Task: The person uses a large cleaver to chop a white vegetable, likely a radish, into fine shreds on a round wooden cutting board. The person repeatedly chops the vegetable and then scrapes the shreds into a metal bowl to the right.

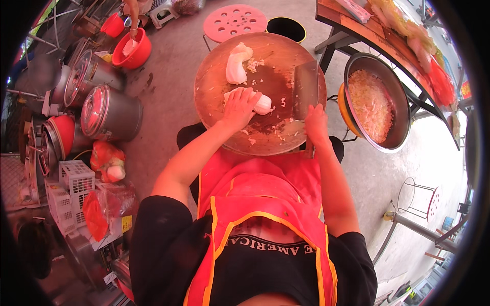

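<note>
My left hand (pixel 240 109) presses down on a pale, whitish vegetable (pixel 262 104), possibly a cabbage heart, on a round wooden chopping board (pixel 214 126). Part of the vegetable is hidden under my fingers. A broad-bladed cleaver (pixel 305 90) is in my right hand (pixel 317 124), gripped at the handle. Its blade is over the board's right side, apart from the vegetable; whether it touches the wood I cannot tell. Farther back on the board lies a second pale vegetable piece (pixel 236 67), with chopped bits (pixel 254 65) beside it. More scraps are scattered near the front edge.
A large metal bowl (pixel 402 130) of chopped vegetable stands at right, beside a wooden table (pixel 331 13). Behind the board are a pink stool (pixel 234 23) and a black bucket (pixel 286 30). Lidded metal pots (pixel 115 114) line the left. Another person's hand (pixel 133 32) reaches into a red basin (pixel 143 51).
</note>
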`<move>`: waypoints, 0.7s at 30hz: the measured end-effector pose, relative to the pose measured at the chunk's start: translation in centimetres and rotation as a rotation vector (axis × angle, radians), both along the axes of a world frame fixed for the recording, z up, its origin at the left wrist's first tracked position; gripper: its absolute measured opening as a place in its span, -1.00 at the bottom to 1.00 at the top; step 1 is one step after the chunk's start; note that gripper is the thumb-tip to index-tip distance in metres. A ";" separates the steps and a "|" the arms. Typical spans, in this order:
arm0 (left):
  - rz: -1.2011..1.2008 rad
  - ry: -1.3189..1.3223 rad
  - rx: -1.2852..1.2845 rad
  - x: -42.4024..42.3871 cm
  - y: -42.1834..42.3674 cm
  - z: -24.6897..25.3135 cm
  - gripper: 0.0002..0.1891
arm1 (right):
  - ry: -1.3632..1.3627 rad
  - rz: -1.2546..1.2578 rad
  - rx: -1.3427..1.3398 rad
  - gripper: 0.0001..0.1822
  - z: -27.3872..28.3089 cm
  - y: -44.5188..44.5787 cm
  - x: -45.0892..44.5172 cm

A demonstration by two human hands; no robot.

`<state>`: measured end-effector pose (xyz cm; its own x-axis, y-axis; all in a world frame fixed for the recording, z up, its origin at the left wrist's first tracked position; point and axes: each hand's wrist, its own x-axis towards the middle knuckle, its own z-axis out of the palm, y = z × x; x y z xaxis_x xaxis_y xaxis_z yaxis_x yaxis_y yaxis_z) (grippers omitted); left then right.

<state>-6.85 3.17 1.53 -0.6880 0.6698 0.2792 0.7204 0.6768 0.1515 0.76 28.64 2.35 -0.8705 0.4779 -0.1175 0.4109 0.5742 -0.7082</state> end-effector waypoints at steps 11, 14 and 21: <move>-0.044 -0.553 0.032 -4.2 -2.3 1.5 -0.37 | 0.005 0.070 0.084 -0.74 0.7 -0.3 -0.4; -0.167 -0.552 0.091 -4.2 -1.6 2.0 -0.39 | 0.067 0.153 0.175 -0.72 -0.5 0.7 -0.7; -0.177 -0.432 0.148 -3.5 -0.1 0.7 -0.34 | 0.144 0.492 0.296 -0.80 4.3 1.1 -0.3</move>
<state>-10.37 3.08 2.24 -0.6409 0.7618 0.0942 0.6725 0.4981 0.5473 0.46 29.76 6.66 -0.9954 0.0089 0.0953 -0.0420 0.8543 -0.5181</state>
